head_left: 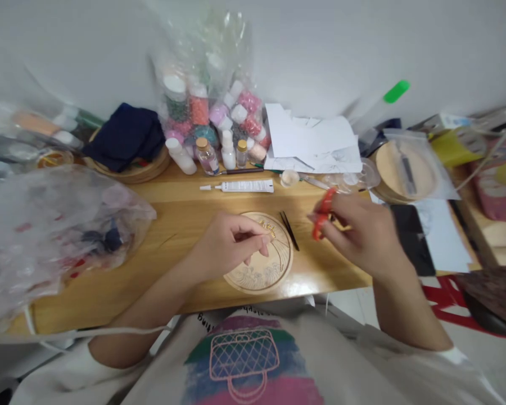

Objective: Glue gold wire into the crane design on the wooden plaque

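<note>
Curled round red scissors (320,224), the right hand (362,228) hangs across a gap from the tweezers (289,230); the left hand (230,239), its pinch and contents unclear, is over the disc (274,261), just inside the table's (337,273) front edge.

A round pale board (262,264) is laid flat on the desk (175,199), marked with wavy lines and some gold, and partly covered by the left hand (231,244). Scissors (321,224) with orange-red handles, somewhat blurred, are held by the right hand (362,230), apart from the board.
</note>
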Demonstrator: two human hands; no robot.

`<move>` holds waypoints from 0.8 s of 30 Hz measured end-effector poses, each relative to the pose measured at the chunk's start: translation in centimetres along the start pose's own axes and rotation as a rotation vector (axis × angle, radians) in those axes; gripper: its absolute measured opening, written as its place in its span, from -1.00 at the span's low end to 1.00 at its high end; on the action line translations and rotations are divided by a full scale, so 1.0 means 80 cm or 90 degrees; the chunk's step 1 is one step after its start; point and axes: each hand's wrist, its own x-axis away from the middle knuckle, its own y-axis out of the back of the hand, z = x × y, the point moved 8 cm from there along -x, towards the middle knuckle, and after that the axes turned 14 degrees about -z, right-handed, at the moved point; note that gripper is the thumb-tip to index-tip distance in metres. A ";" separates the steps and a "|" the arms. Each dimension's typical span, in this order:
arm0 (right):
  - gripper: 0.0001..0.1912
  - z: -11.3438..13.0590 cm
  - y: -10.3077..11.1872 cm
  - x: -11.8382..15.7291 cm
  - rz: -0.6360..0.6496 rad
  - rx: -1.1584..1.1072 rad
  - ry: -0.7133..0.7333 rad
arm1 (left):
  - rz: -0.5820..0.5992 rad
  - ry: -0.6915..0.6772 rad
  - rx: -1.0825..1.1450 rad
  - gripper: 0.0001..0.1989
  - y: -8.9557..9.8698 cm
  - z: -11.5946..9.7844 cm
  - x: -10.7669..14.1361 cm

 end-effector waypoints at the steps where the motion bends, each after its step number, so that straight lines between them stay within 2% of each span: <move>1: -0.79 -0.018 -0.020 -0.006 0.049 0.036 -0.024 | -0.006 0.002 0.013 -0.78 0.001 0.001 -0.001; 3: -0.86 -0.049 -0.053 -0.006 0.141 0.106 -0.092 | -0.020 0.003 0.036 -0.80 0.002 0.003 -0.005; 4: -0.88 -0.061 -0.062 -0.004 0.160 0.133 -0.133 | -0.028 0.006 0.044 -0.80 0.003 0.004 -0.006; 6: -0.85 -0.077 -0.064 0.002 0.133 0.169 -0.218 | -0.046 0.017 0.064 -0.81 0.004 0.008 -0.010; 8: -0.81 -0.079 -0.058 0.005 0.076 0.172 -0.274 | -0.062 0.026 0.088 -0.83 0.004 0.013 -0.013; 10: -0.81 -0.064 -0.048 0.003 0.001 0.116 -0.273 | -0.072 0.021 0.104 -0.84 0.003 0.016 -0.014; 13: -0.83 -0.018 -0.032 -0.008 -0.106 -0.125 -0.183 | -0.078 0.001 0.095 -0.82 0.002 0.016 -0.015; 15: -0.78 0.011 -0.031 -0.012 -0.100 -0.334 -0.143 | -0.079 -0.011 0.077 -0.81 0.002 0.014 -0.015; 17: -0.76 0.027 -0.034 -0.013 -0.071 -0.466 -0.154 | -0.083 -0.021 0.065 -0.81 0.003 0.011 -0.014; 20: -0.81 0.033 -0.043 -0.014 -0.047 -0.540 -0.196 | -0.090 -0.031 0.063 -0.82 0.004 0.007 -0.013; 24: -0.86 0.028 -0.052 -0.014 -0.058 -0.578 -0.230 | -0.104 -0.034 0.055 -0.86 0.005 0.006 -0.012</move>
